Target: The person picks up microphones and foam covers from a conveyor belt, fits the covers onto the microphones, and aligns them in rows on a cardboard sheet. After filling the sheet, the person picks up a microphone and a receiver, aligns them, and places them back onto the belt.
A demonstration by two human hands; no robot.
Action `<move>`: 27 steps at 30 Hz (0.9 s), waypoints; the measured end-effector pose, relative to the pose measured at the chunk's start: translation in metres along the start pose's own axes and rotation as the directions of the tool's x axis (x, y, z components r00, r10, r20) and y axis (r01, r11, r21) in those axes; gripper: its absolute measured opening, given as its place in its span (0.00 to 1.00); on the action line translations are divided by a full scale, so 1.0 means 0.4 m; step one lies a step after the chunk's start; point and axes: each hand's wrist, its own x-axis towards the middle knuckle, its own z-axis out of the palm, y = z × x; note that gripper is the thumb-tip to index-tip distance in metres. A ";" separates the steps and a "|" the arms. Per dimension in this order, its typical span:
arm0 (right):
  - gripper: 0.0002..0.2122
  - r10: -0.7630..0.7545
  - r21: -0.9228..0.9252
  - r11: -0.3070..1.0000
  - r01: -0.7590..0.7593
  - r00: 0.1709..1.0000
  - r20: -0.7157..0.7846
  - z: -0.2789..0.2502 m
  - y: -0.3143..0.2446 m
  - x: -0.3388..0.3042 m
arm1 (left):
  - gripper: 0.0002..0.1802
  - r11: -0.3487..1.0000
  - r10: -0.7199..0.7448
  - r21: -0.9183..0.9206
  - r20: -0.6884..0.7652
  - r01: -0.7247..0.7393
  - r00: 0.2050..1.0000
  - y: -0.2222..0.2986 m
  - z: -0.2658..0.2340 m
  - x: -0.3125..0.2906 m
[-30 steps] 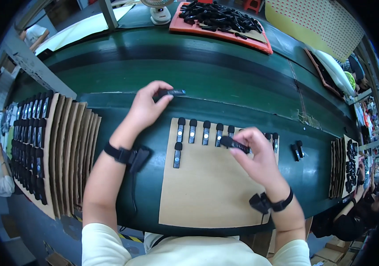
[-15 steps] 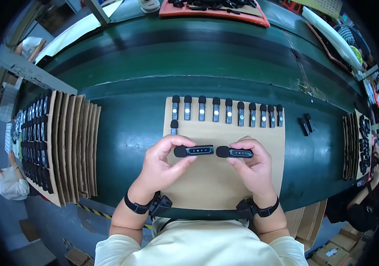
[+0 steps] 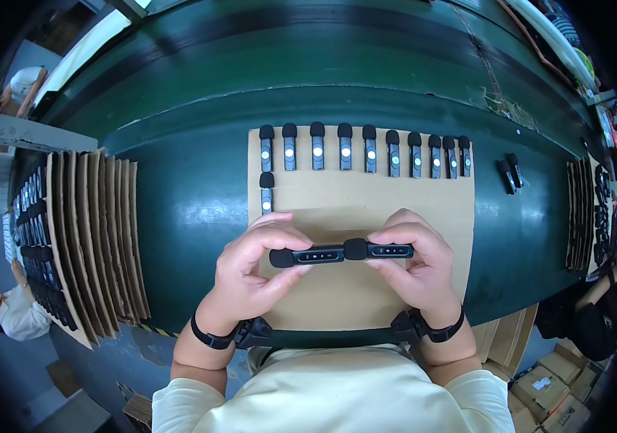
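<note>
L mic (image 3: 307,256), R mic (image 3: 388,250), each in fingertip grip.

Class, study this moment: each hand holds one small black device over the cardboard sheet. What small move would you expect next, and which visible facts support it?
Probably setting the left device down in the second row beside the lone device. The left hand and right hand hold theirs level above the cardboard sheet, whose top row looks full while the second has barely begun.
</note>
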 end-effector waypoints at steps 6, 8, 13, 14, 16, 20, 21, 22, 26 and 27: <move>0.14 -0.031 -0.022 0.999 0.031 1.000 -0.001 -0.001 -0.004 0.010 | 0.17 1.000 -0.008 0.013 0.021 0.008 1.000 0.002 -0.005 0.000; 0.14 -0.033 -0.027 0.999 0.033 0.999 0.003 0.001 -0.006 0.010 | 0.17 1.000 -0.011 0.013 0.022 0.011 1.000 0.004 -0.007 -0.003; 0.15 -0.039 -0.027 0.999 0.039 0.999 0.004 0.002 -0.002 0.008 | 0.17 1.000 0.000 0.025 0.018 0.000 1.000 0.007 -0.004 0.000; 0.15 -0.040 -0.026 0.999 0.040 0.999 0.005 0.002 -0.001 0.009 | 0.17 1.000 0.001 0.027 0.018 -0.002 1.000 0.006 -0.003 -0.001; 0.15 -0.036 -0.022 0.999 0.037 0.999 0.008 0.001 -0.001 0.009 | 0.17 1.000 0.002 0.031 0.016 -0.002 1.000 0.006 -0.004 -0.001; 0.14 -0.030 -0.014 0.999 0.030 1.000 -0.002 0.004 0.001 0.004 | 0.16 0.998 0.025 0.050 0.020 -0.026 0.999 0.009 -0.007 0.002; 0.14 -0.028 -0.012 1.000 0.028 1.000 -0.009 0.004 0.001 0.003 | 0.16 0.998 0.027 0.050 0.014 -0.028 1.000 0.011 -0.006 0.001; 0.14 -0.028 -0.012 1.000 0.028 1.000 -0.009 0.004 -0.001 0.004 | 0.16 0.998 0.028 0.049 0.008 -0.029 1.000 0.012 -0.006 0.001; 0.14 -0.032 0.015 0.999 0.032 0.999 0.020 0.002 -0.009 0.009 | 0.17 0.991 0.059 0.119 -0.011 -0.057 0.998 0.022 0.004 0.010; 0.14 -0.023 0.018 1.000 0.023 1.000 0.008 0.003 -0.009 0.006 | 0.17 0.986 0.074 0.154 -0.017 -0.071 0.997 0.023 0.006 0.013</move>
